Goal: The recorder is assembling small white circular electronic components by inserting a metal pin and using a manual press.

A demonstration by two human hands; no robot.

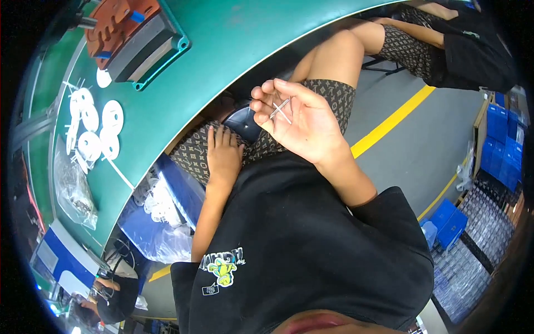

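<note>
My right hand [306, 122] is raised over my lap, palm up and fingers curled into a cup. Several thin silver metal pins [282, 110] lie crossed in its palm and against the fingers. My left hand [224, 154] rests flat on the patterned shorts [189, 150] over my thigh, fingers stretched out and nothing in it. On the green worktable [222, 42], to the left of both hands, lie several white round plastic parts with center holes [113, 118].
A brown and black fixture on a teal base [142, 50] stands at the far left of the table. Nearer is a clear plastic bag of small parts [75, 189]. Below the table edge sits a blue bin with white parts [150, 228]. Another person [467, 55] sits at far right, near stacked blue boxes [500, 139].
</note>
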